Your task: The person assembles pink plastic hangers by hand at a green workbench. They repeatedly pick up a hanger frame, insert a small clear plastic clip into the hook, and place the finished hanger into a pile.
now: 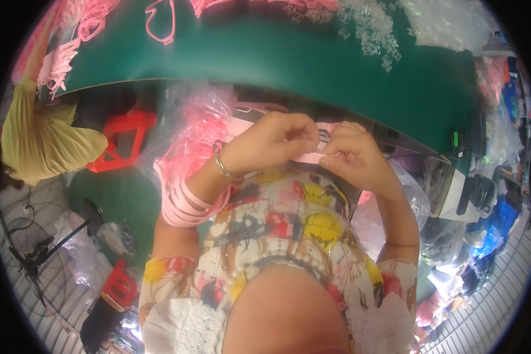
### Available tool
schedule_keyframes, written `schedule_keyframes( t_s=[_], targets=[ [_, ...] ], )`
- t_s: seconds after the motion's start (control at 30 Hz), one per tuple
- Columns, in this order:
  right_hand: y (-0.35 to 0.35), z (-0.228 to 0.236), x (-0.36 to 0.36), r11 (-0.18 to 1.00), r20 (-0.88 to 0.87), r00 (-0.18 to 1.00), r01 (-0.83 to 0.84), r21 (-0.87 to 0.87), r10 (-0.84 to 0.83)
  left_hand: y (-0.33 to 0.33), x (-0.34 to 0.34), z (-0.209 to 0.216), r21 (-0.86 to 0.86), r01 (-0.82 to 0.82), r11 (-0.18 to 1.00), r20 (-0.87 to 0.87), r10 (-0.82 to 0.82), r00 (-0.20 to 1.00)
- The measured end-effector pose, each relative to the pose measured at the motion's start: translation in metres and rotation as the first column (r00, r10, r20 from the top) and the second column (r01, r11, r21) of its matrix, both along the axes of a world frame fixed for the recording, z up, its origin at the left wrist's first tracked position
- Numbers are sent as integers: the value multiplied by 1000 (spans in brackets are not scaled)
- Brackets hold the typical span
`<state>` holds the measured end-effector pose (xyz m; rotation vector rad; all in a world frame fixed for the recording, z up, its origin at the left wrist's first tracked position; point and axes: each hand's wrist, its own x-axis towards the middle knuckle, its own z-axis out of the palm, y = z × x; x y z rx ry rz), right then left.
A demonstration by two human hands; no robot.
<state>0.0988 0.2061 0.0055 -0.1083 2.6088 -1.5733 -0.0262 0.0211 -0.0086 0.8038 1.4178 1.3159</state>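
Note:
Close in front of my body, my left hand (280, 140) and my right hand (355, 154) meet, fingers pinched on a flat pink strap (308, 158). A short stretch of it shows between the fingertips; any small part inside the pinch is hidden. Several pink strap loops (183, 203) hang over my left forearm, below a metal bracelet. More pink straps (251, 111) lie just beyond my hands, under the table edge. Beside my left arm, a clear plastic bag (203, 103) bulges with pink straps.
A green table (324, 68) curves ahead, carrying a pink loop (169, 41), small clear plastic pieces (369, 35) and a clear bag (448, 23). At left are a person in a yellow-green top (47, 138), a red stool (124, 138) and a fan (35, 253). Bagged goods crowd the right.

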Motion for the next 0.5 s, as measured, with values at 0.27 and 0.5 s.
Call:
schedule_keyframes(
  t_s=[0.27,0.5],
  targets=[
    [-2,0,0,999,-37,999,-34,2,34,-3,9,6,51,-98,994,-244,107,964],
    [-2,1,0,999,-12,999,-31,-20,31,-5,12,3,137,-66,988,-369,112,923]
  ],
)
